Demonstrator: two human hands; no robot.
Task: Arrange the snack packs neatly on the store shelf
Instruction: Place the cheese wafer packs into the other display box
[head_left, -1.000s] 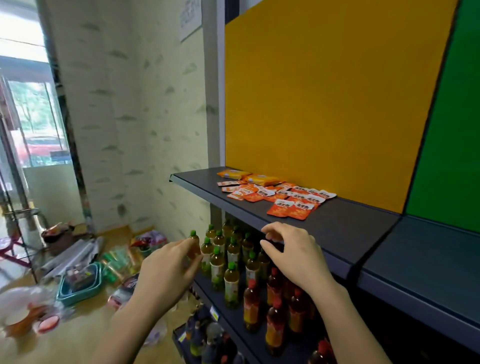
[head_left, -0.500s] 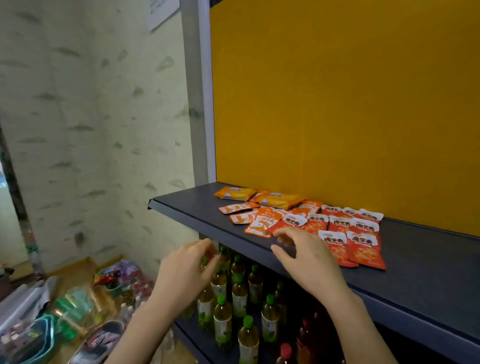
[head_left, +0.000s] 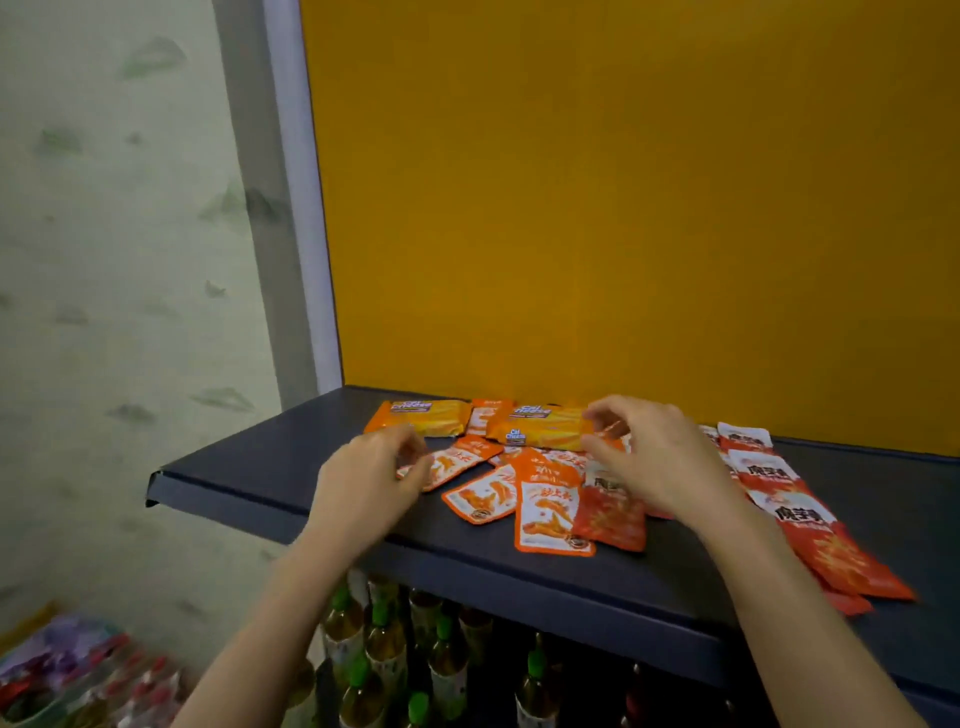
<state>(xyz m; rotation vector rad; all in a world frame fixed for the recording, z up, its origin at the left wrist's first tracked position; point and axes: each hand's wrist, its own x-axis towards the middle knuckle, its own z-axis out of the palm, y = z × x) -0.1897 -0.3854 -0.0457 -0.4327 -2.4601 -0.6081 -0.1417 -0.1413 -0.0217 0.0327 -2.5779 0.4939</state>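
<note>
Your right hand (head_left: 660, 457) curls thumb and fingers round the right end of a long yellow plastic cheese-snack pack (head_left: 540, 428) at the far side of the dark grey metal shelf (head_left: 249, 467). Your left hand (head_left: 363, 480), fingers curled, meets the left end of a flat orange-and-white foil snack pack (head_left: 452, 462); whether it pinches cannot be told. Red foil packs (head_left: 769, 473) lie to the right.

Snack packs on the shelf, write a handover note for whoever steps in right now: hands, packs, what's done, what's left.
Left hand: fingers curled at the edge of an orange-white pack; grip unclear.
Right hand: fingers curved round the end of the front yellow pack; grip unclear.
Packs lie jumbled and overlapping on the shelf, red packs to the right.
Done: nothing lined up yet. Left: sort and straighten all.
</note>
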